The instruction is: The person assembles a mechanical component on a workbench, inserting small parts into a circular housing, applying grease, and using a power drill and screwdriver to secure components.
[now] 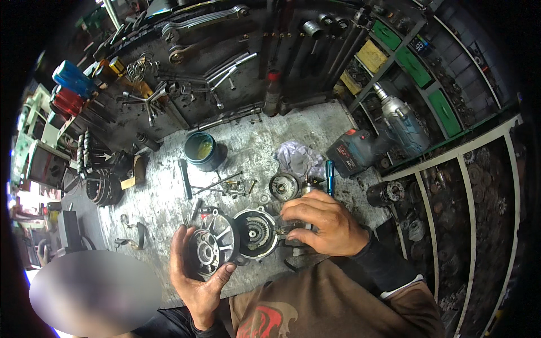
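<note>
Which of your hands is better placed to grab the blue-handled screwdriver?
Probably the right hand: the blue-handled screwdriver lies just beyond its knuckles. The left hand is cupping the round finned housing, farther away.

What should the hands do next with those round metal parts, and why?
Probably bring the slotted housing in the left hand over to the round gear part beside it. The two sit almost touching, and the right hand already rests at that part's edge, seemingly steadying it.

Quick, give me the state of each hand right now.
Left hand: closed around a spoked metal housing cover, holding it up.
Right hand: fingers curled down beside the round geared housing; what it grips cannot be told.
</note>
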